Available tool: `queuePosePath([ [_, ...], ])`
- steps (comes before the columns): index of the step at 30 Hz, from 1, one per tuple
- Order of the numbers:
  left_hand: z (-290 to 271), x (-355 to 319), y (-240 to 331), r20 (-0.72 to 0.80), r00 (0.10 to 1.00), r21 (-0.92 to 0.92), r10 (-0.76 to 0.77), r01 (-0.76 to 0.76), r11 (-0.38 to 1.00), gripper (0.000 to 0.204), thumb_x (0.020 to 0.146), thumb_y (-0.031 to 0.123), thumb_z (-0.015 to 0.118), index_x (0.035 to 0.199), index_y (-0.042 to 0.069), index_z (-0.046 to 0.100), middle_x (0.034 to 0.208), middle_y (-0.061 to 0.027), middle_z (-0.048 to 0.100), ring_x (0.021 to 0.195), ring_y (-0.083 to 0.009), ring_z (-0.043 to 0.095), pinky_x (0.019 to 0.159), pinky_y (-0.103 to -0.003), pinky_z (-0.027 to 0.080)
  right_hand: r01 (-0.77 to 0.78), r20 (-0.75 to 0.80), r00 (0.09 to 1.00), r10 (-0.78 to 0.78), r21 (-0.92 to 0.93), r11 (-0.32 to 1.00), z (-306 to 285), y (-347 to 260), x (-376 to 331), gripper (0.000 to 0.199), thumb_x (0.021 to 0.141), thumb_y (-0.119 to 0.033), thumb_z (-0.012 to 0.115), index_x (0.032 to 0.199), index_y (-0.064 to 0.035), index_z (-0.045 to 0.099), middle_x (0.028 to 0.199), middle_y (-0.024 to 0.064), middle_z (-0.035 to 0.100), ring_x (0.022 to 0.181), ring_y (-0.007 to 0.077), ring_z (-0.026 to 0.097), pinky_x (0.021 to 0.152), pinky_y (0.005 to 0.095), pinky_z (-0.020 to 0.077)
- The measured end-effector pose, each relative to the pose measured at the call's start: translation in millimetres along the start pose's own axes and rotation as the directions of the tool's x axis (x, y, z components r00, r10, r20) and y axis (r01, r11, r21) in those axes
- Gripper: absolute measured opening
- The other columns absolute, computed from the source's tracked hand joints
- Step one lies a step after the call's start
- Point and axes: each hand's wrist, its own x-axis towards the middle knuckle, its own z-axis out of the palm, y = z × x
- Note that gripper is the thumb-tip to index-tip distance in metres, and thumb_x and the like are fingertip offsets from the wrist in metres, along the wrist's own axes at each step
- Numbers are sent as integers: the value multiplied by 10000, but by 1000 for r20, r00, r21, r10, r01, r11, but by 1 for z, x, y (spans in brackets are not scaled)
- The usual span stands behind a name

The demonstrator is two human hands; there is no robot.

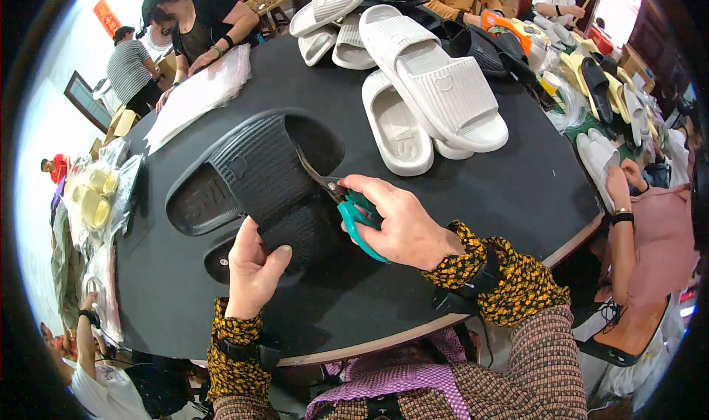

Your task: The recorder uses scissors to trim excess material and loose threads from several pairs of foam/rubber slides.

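Far left edge: clear bags of pale yellow slippers (94, 198) stacked off the table rim, their shapes blurred by the plastic
Stack of clear bags (198, 95): lies on the far left of the black table (517, 191), under the hands of a person whose lower body the table edge cuts off
Black slide sandal (255, 176): lies on the table left of centre, toe toward the left; black on black, so its sole outline is hard to trace
Left hand (251, 269): closed on the near edge of the sandal's ribbed strap, thumb on top, fingers tucked under and hidden
Second black sandal (221, 257): mostly covered by the left hand and the first sandal, only a dark rim shows
Scissors (347, 206): teal handles, blades narrow and pointing far-left at the strap's edge; tips hard to make out against the black
Right hand (402, 224): wrapped around the scissor handles, fingers through the loops, covering most of them
White slide sandals (425, 95): piled far right of centre, overlapping one another
Right edge: another person's arm with a wristband (622, 217), body cut off by the rim
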Motion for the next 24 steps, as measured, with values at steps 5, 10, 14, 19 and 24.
queuePosePath([
  [5,4,1,7,9,1000,3,-14,14,1000,620,821,-140,513,1409,-34,346,1331,-114,507,1194,-188,518,982,-306,430,45,-15,999,-45,-10,999,-4,-4,1,473,805,-8,687,1239,35,504,1065,172,628,882,207,667,776,305,528],
  [10,5,-4,7,5,999,60,-31,31,998,604,819,-122,530,1394,-36,368,1318,-110,514,1176,-178,527,983,-308,429,-87,21,996,86,49,995,-7,-13,0,491,822,31,650,1279,53,471,1094,134,599,913,137,647,777,268,539],
  [14,5,-6,4,0,999,103,-46,46,994,522,816,-91,566,1318,-44,432,1219,-86,574,1068,-136,561,914,-285,458,-71,5,997,71,108,992,-6,-9,-1,494,819,41,647,1278,55,467,1076,133,604,852,126,645,758,263,552],
  [19,9,-6,9,-26,1000,98,12,-9,995,443,820,-56,594,1248,-39,482,1096,-68,620,949,-112,584,810,-271,486,-10,-19,1000,12,66,998,-4,-8,-1,492,814,46,647,1273,54,472,1062,132,612,827,124,645,728,262,554],
  [24,5,-4,9,20,1000,233,9,-13,972,443,811,-41,605,1239,-42,494,1070,-74,633,922,-117,600,806,-268,492,35,-56,998,-31,72,997,-5,-5,0,491,804,43,666,1264,40,493,1046,121,626,821,115,635,717,254,542],
])
